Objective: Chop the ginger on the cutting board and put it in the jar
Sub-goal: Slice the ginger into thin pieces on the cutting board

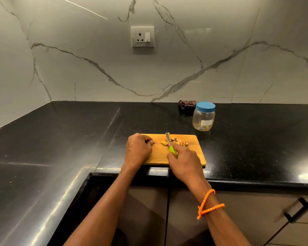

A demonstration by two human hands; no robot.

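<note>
Head view, chopping stage: I see the right hand (182, 158) wrapped around the green handle of a knife (171, 145), blade angled down into the ginger (174, 141), which lies in cut pieces near the far edge of the wooden cutting board (158, 157). The left hand (138, 150) rests on the board's left end with fingers curled under; it appears to steady the board or perhaps pin a small piece, though I cannot tell which from here. To do this step well I would keep the left fingertips tucked back from the blade, gather the scattered slices into one heap, and rock the knife through them in short strokes (the pieces sit close to the far edge and could roll off). The jar (203, 116) stands on the black counter (60, 139) beyond the board's right corner, blue lid on, so it must be opened before filling. Its white label shows no readable writing; no brand is legible anywhere.
</note>
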